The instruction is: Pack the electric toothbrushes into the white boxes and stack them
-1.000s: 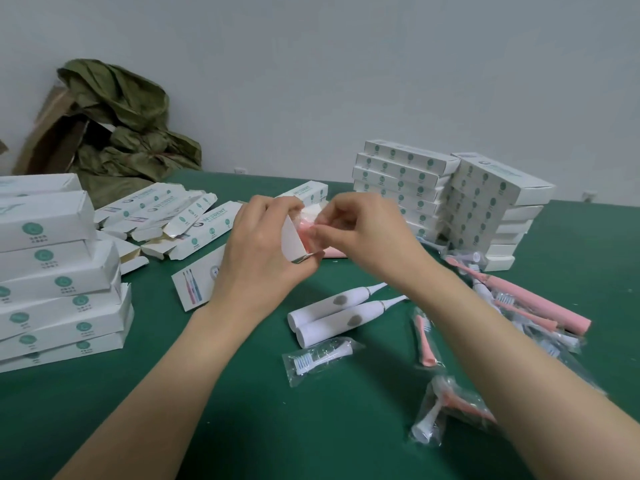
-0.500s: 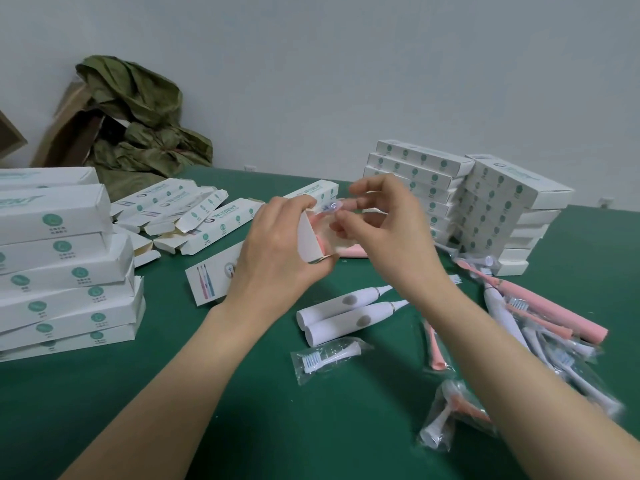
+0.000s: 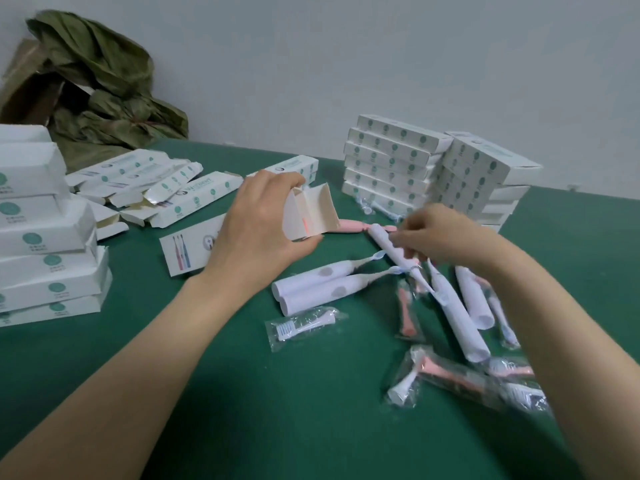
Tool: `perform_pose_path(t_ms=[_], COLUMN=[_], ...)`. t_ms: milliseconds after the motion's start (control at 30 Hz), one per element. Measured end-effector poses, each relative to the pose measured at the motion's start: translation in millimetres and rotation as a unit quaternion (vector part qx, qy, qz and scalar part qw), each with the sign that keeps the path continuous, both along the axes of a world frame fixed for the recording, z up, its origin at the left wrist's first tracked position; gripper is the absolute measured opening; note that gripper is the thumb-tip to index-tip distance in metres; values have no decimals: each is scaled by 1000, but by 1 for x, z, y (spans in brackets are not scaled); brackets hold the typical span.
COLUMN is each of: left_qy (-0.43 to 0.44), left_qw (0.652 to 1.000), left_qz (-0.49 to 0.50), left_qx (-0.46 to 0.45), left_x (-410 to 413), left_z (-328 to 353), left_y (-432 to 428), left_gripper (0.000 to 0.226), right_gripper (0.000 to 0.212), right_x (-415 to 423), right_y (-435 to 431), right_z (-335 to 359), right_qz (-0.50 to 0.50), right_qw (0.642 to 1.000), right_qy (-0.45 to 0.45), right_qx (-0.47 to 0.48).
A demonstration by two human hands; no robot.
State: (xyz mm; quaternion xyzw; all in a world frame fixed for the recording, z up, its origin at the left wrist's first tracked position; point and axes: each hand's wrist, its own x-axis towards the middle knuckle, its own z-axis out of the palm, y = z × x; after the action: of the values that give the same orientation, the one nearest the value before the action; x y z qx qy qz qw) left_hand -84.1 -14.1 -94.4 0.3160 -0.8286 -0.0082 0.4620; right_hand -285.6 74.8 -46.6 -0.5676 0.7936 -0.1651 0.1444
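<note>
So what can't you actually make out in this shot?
Head view only:
- Box in the left hand: only its mouth shows, contents unclear.
- Right hand fingers: motion blur; grip on the white toothbrush uncertain.
- Left stack: cut by the frame's left edge.
- Bagged heads: partly behind the right forearm.
- Box print: too small.

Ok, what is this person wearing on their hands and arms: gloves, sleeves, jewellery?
Nothing that shows. The left hand and right hand are bare: no gloves, no rings that I can make out, though the right one is motion-blurred. The left forearm and right forearm are uncovered to the frame's edge, with no sleeve, watch or wristband.
</note>
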Motion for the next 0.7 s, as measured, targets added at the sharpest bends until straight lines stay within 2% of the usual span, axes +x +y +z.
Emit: perform_pose_path(t_ms=[67, 100, 133, 233, 267, 333, 367, 400, 467, 567, 600, 633, 700], left_qy=[-5, -5, -4, -1, 0, 2, 2, 2, 3, 28, 38, 44, 52], left_qw=[1000, 1000, 1000, 1000, 1000, 1000, 1000, 1000, 1000, 1000, 999, 999, 999], left_qz=[-4, -5, -4, -6, -8, -10, -10, -9, -8, -4, -3, -2, -1], left_qx=[-1, -2, -4, -6, -7, -7, -8, -10, -12, -5, -4, -6, -4], left_x=[-1, -1, -2, -2, -2, -2, -2, -1, -1, -1, -1, -1, -1], left_z=[-3, -3, -3, -2, -2, -2, -2, -2, -2, 2, 3, 4, 5], left_y=[2, 3, 3, 5, 5, 5, 5, 5, 5, 6, 6, 7, 8], left_gripper=[62, 62, 62, 63, 63, 63, 63, 63, 63, 61, 60, 58, 58], right_gripper=[45, 49, 49, 44, 45, 33, 26, 27, 34, 15, 14, 14, 15], right_x=[-11, -10, -6, 6, 9, 12, 14, 17, 28, 50, 58, 66, 77], right_y=[12, 15, 16, 9, 7, 8, 9, 10, 10, 6, 1, -3, -11], right_z=[-9, -16, -24, -39, -40, -34, -29, -23, -9, 8, 10, 11, 8], right_qz=[-11, -11, -15, -23, -18, 11, 29, 53, 100, 137, 131, 116, 58], right_qw=[974, 961, 960, 981, 987, 997, 998, 993, 949, 828, 806, 803, 823], right_qy=[132, 164, 172, 140, 114, 37, -29, -105, -272, -481, -504, -495, -425], right_qx=[184, 223, 220, 130, 109, 74, 43, -3, -125, -253, -283, -313, -372])
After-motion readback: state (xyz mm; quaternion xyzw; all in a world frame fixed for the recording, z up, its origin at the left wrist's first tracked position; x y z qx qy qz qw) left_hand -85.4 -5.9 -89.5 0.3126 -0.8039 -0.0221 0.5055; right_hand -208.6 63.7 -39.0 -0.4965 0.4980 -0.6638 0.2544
